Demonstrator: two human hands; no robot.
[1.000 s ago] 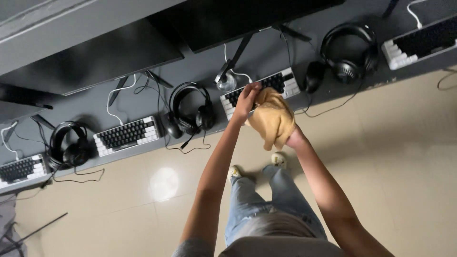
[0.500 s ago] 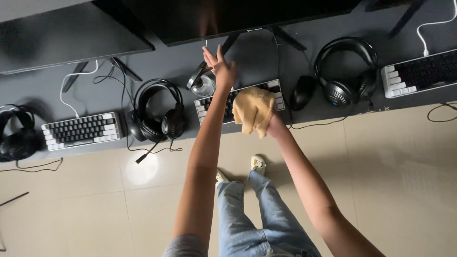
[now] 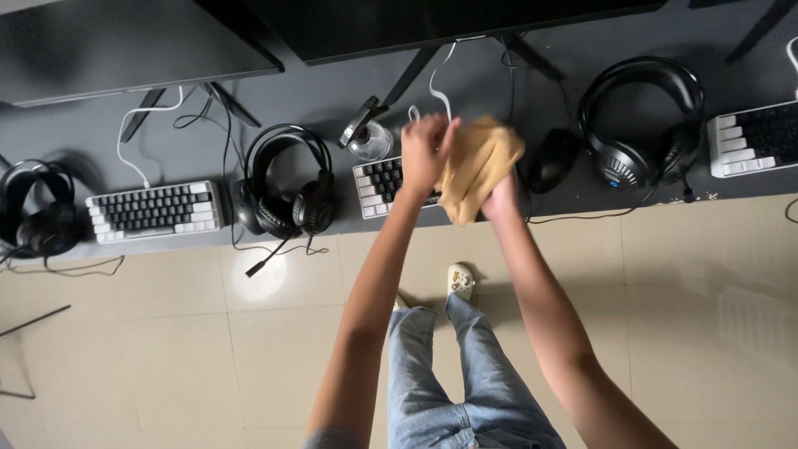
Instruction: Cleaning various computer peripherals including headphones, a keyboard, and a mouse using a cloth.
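Note:
Both my arms reach forward over a dark desk (image 3: 316,100). My right hand (image 3: 501,198) is wrapped in a yellow cloth (image 3: 474,166) and holds it bunched above a small black-and-white keyboard (image 3: 378,183). The fingers of my left hand (image 3: 426,154) are closed on the cloth's left edge. Most of that keyboard is hidden behind the hands and cloth. A black mouse (image 3: 552,160) lies just right of the cloth.
Black headsets (image 3: 287,187) (image 3: 644,120) (image 3: 37,208) rest on the desk, with further keyboards at left (image 3: 154,210) and right (image 3: 756,137). A small clear glass object (image 3: 368,137) stands behind the middle keyboard. Monitors (image 3: 125,41) and cables line the back. Tiled floor (image 3: 208,349) lies below.
My left hand, open and raised by the monitor stand half a second ago, has come down and closed on the cloth's edge. The cloth has shifted slightly up over the keyboard.

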